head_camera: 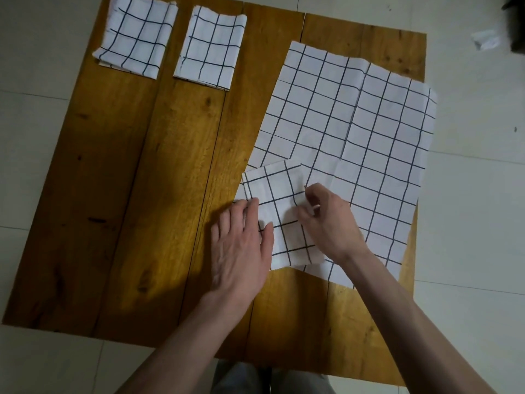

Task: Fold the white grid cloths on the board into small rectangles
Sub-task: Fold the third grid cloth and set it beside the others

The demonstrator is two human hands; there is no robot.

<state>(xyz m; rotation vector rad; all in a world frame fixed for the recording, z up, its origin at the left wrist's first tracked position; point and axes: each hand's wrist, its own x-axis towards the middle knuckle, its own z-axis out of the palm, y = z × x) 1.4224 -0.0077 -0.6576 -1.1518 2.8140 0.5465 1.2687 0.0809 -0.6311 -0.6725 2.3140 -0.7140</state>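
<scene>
A small folded white grid cloth (279,206) lies near the middle of the wooden board (127,194), overlapping the near-left corner of a large unfolded grid cloth (355,143). My left hand (241,245) rests flat on the folded cloth's left edge, fingers together. My right hand (326,220) sits on its right edge with the fingers curled, pinching the fabric there. Two more folded grid cloths lie at the board's far left: one (135,35) in the corner, the other (211,48) just to its right.
The board lies on a pale tiled floor (468,223). The unfolded cloth's right edge hangs slightly past the board's right side. A crumpled white scrap (485,39) and a dark object (515,27) lie on the floor at top right.
</scene>
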